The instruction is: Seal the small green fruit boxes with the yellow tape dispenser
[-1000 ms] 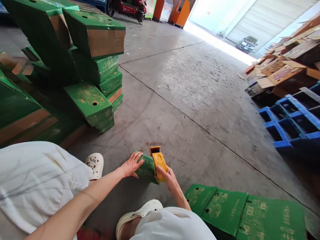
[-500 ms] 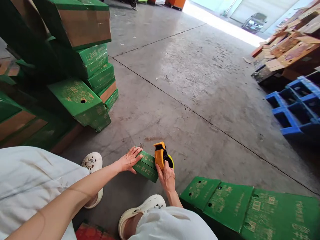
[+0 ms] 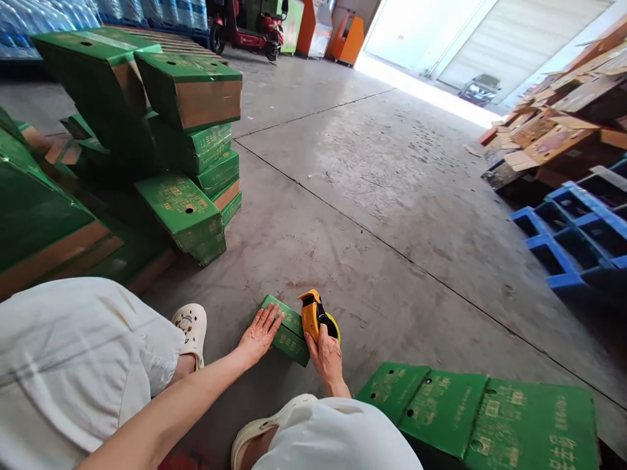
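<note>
A small green box (image 3: 292, 344) with pale lettering lies on the floor between my feet. My left hand (image 3: 261, 333) rests flat on its top at the left part, fingers stretched across the seam. My right hand (image 3: 326, 354) is wrapped round an orange tape dispenser (image 3: 309, 316) with a yellow-edged roll. The dispenser is at the box's right end; whether it touches the box I cannot tell.
Green boxes (image 3: 208, 101) are stacked at the left, and a row of green boxes (image 3: 533, 418) stands at the lower right. Blue pallets (image 3: 563, 251) and flattened cartons (image 3: 553, 143) are on the right. A red scooter (image 3: 249, 36) stands far back.
My left hand has slid further onto the top of the box, its fingers now lying across the seam. The view has tilted up and shifted a little left. The dispenser stays at the box's right end.
</note>
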Tool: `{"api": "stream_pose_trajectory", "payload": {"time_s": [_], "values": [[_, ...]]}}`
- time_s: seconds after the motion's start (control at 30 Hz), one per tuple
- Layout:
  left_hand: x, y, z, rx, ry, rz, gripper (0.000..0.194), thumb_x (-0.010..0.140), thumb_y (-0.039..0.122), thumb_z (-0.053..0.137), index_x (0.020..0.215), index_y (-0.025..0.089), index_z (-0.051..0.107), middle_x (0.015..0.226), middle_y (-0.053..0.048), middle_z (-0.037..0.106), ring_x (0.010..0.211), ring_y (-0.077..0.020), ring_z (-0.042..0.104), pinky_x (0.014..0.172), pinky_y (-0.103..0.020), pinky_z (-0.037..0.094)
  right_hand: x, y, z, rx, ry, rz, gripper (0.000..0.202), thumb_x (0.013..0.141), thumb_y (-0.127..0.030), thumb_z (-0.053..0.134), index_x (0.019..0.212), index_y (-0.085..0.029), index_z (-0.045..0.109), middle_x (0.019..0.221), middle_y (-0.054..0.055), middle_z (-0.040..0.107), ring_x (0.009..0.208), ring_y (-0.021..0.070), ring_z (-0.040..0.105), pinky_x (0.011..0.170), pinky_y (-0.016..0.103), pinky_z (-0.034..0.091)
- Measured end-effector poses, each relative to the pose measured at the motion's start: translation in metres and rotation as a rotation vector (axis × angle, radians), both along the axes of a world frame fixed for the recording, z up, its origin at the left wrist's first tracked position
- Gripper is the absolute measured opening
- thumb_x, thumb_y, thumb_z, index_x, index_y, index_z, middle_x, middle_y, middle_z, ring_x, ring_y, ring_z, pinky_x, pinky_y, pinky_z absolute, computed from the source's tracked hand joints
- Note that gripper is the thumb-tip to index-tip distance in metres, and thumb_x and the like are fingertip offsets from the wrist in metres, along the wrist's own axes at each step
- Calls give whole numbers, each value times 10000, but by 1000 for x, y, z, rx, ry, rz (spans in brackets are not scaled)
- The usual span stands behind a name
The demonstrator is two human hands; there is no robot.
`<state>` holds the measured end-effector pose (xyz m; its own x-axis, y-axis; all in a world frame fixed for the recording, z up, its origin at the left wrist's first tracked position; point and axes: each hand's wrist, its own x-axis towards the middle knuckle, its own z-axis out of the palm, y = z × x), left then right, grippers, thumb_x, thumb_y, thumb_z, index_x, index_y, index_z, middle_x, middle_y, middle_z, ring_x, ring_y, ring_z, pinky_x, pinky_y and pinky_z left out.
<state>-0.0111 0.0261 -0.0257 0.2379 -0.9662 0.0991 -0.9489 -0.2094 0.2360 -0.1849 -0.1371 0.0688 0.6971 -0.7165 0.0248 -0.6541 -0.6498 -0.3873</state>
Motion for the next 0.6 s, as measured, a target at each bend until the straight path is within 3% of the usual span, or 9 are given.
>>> {"api": "stream_pose_trajectory", "payload": {"time_s": [0.2, 0.43, 0.6], "values": [[20, 3, 3, -60, 72, -127, 1177, 851, 359, 841, 1711, 190, 55, 1752, -233, 95, 1620, -365, 96, 1296, -586, 292, 2, -5, -1, -33, 1, 30, 288, 1019, -499, 462, 960, -241, 576, 681, 51, 666, 673, 278, 684, 801, 427, 534], [27, 6, 3, -35, 16, -207, 936, 958, 385, 738, 1683, 133, 204, 1741, -213, 198, 1621, -353, 115, 1299, -541, 297, 2, -3, -3, -73, 61, 85, 318, 1033, -482, 442, 1034, -218, 619, 725, 74, 695, 732, 291, 698, 836, 436, 522], [27, 4, 2, -42, 21, -210, 953, 951, 395, 748, 1683, 119, 204, 1741, -218, 196, 1629, -333, 102, 1319, -519, 261, 5, -2, -9, -17, -26, 50, 384, 1020, -545, 448, 1080, -211, 628, 779, 90, 713, 799, 305, 709, 868, 441, 525]]}}
